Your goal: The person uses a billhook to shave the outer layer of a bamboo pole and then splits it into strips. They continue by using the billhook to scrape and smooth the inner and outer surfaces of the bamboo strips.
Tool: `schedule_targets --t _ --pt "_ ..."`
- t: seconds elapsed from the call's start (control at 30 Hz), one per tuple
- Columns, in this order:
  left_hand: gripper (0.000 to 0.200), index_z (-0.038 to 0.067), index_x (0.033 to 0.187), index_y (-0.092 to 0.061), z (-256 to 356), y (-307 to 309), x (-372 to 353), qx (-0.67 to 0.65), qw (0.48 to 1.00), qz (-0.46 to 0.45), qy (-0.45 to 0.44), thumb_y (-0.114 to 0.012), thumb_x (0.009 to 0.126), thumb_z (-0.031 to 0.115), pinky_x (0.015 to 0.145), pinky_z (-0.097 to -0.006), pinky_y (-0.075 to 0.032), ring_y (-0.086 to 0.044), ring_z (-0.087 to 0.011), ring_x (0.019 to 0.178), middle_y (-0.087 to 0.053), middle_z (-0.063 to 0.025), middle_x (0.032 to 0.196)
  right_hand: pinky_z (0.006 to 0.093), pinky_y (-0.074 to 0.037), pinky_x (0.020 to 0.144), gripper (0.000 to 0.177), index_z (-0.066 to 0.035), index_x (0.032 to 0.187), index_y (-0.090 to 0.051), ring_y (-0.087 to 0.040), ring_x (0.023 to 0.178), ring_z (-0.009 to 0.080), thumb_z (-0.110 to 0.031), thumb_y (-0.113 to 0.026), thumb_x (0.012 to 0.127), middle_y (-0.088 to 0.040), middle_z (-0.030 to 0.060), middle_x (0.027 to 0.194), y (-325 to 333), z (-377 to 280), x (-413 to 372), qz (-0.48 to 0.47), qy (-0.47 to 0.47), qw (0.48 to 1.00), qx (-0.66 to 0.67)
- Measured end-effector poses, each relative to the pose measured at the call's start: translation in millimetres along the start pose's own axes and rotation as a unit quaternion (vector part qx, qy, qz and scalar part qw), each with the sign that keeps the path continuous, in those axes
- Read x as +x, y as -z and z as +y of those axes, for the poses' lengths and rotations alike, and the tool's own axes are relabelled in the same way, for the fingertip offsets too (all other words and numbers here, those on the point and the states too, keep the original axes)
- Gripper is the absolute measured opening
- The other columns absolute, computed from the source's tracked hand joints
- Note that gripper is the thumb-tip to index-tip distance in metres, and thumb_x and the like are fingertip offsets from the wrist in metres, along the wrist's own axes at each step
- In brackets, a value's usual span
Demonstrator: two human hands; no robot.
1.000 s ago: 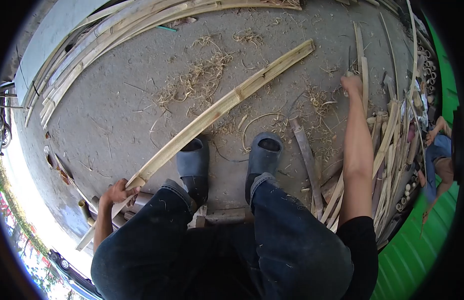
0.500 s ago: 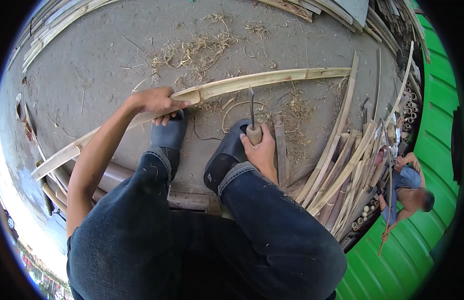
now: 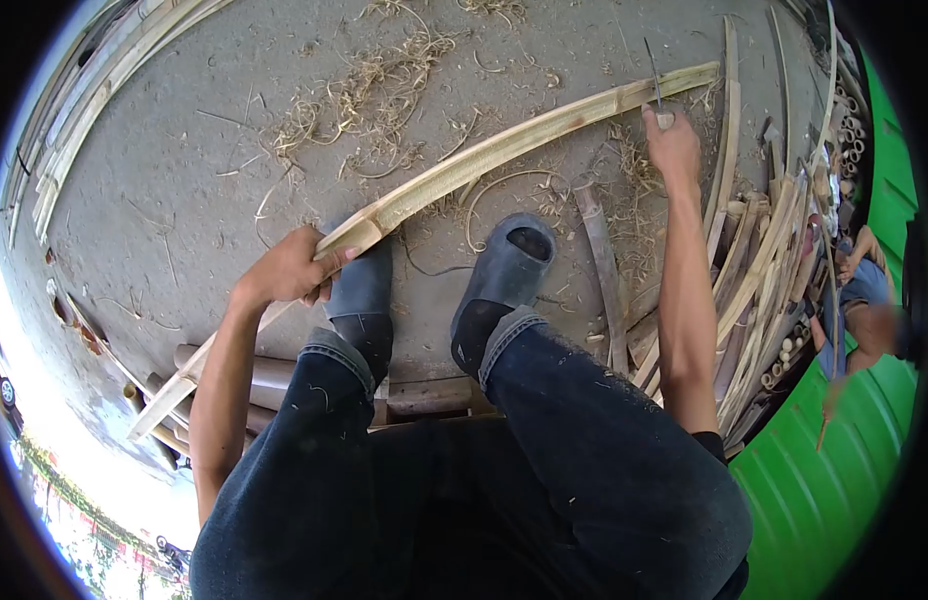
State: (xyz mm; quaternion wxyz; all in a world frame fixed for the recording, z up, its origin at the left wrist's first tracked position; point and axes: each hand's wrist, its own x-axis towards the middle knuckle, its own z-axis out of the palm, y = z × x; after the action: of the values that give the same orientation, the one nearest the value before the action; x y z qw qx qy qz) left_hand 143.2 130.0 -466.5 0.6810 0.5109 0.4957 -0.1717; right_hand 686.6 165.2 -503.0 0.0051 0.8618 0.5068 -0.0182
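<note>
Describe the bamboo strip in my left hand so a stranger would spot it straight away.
Start on the grey floor, at the two dark clogs. Slanting past them is the long, pale bamboo strip, gripped partway along by your left hand. Unlike the strips heaped at the right, it crosses mid-view alone.

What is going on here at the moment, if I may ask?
A person's left hand grips a long, pale split-bamboo strip. The right hand holds a narrow-bladed, wooden-handled knife near the strip's far end; whether the blade touches the bamboo is hard to tell. Curly tan shavings lie scattered across the grey concrete floor.
</note>
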Motion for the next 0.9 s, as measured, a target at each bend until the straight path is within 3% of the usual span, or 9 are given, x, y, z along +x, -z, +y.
schedule_targets --t 0.2,0.3,0.37,0.47,0.53,0.67,0.73,0.8,0.9 --pt "0.056 -0.005 0.077 -0.066 7 -3 -18 0.091 0.988 0.122 -0.016 -0.063 0.1 0.046 0.051 -0.0379 -0.05 -0.063 -0.021 0.048 -0.064 -0.012 0.057 0.0552 -0.057 0.072 0.061 0.001 0.132 -0.056 -0.072 0.078 0.0454 -0.05 -0.06 0.098 -0.073 0.0268 0.087 69 -102 -95 -0.291 0.201 0.935 0.023" --pt "0.051 -0.005 0.081 -0.068 4 -4 -33 0.107 0.987 0.118 -0.01 -0.063 0.1 0.042 0.054 -0.0393 -0.051 -0.064 -0.0214 0.049 -0.064 -0.0117 0.058 0.0558 -0.056 0.075 0.059 0.0 0.127 -0.058 -0.072 0.083 0.0469 -0.051 -0.06 0.097 -0.072 0.0287 0.089 69 -88 -87 -0.252 0.155 0.955 0.018" --pt "0.05 -0.005 0.079 -0.068 14 -7 -43 0.086 0.99 0.106 0.027 -0.064 0.1 0.041 0.054 -0.0398 -0.051 -0.064 -0.0217 0.051 -0.064 -0.0117 0.058 0.0547 -0.056 0.081 0.063 0.004 0.127 -0.059 -0.071 0.091 0.0484 -0.051 -0.06 0.096 -0.072 0.0314 0.094 42 -30 -37 -0.096 0.081 0.992 -0.025" --pt "0.05 -0.005 0.079 -0.068 1 -17 -41 0.077 0.992 0.1 0.022 -0.064 0.1 0.041 0.054 -0.0396 -0.05 -0.064 -0.0216 0.05 -0.064 -0.0115 0.057 0.0534 -0.055 0.086 0.069 0.008 0.128 -0.059 -0.07 0.099 0.0493 -0.052 -0.061 0.095 -0.071 0.034 0.1 19 75 36 -0.017 0.001 0.999 -0.034" --pt "0.05 -0.005 0.079 -0.068 -2 -22 -40 0.076 0.991 0.105 0.022 -0.065 0.099 0.041 0.057 -0.0415 -0.051 -0.065 -0.0237 0.052 -0.063 -0.0128 0.057 0.0519 -0.055 0.089 0.073 0.011 0.13 -0.059 -0.068 0.104 0.0491 -0.053 -0.062 0.094 -0.07 0.0353 0.106 39 70 42 -0.101 -0.038 0.994 -0.029" --pt "0.051 -0.006 0.08 -0.068 -11 -23 -33 0.104 0.985 0.139 0.0 -0.066 0.098 0.041 0.062 -0.0451 -0.05 -0.066 -0.0287 0.058 -0.062 -0.0159 0.058 0.0483 -0.057 0.091 0.073 0.011 0.133 -0.056 -0.069 0.102 0.0484 -0.049 -0.065 0.093 -0.07 0.035 0.104 52 -19 -75 -0.155 0.091 0.98 0.08" --pt "0.051 -0.006 0.081 -0.068 -9 -27 -33 0.107 0.985 0.137 0.008 -0.066 0.098 0.041 0.063 -0.0461 -0.05 -0.066 -0.0304 0.059 -0.062 -0.0168 0.059 0.0495 -0.056 0.092 0.071 0.009 0.133 -0.057 -0.068 0.106 0.0475 -0.048 -0.067 0.092 -0.069 0.0356 0.107 66 -62 -131 -0.313 0.101 0.929 0.171" --pt "0.05 -0.006 0.081 -0.069 -3 -25 -34 0.097 0.986 0.132 0.014 -0.067 0.098 0.041 0.063 -0.046 -0.05 -0.065 -0.0323 0.059 -0.062 -0.0173 0.06 0.0491 -0.057 0.087 0.067 0.008 0.127 -0.059 -0.07 0.096 0.048 -0.048 -0.069 0.091 -0.07 0.0329 0.101 70 -80 -162 -0.331 0.185 0.912 0.158" --pt "0.046 -0.006 0.086 -0.07 -1 -23 -36 0.111 0.984 0.139 0.024 -0.067 0.098 0.039 0.065 -0.0467 -0.05 -0.065 -0.0354 0.061 -0.063 -0.0186 0.061 0.044 -0.059 0.071 0.06 0.005 0.12 -0.062 -0.073 0.075 0.0375 -0.047 -0.072 0.091 -0.072 0.0224 0.09 70 -71 -149 -0.3 0.118 0.911 0.257"
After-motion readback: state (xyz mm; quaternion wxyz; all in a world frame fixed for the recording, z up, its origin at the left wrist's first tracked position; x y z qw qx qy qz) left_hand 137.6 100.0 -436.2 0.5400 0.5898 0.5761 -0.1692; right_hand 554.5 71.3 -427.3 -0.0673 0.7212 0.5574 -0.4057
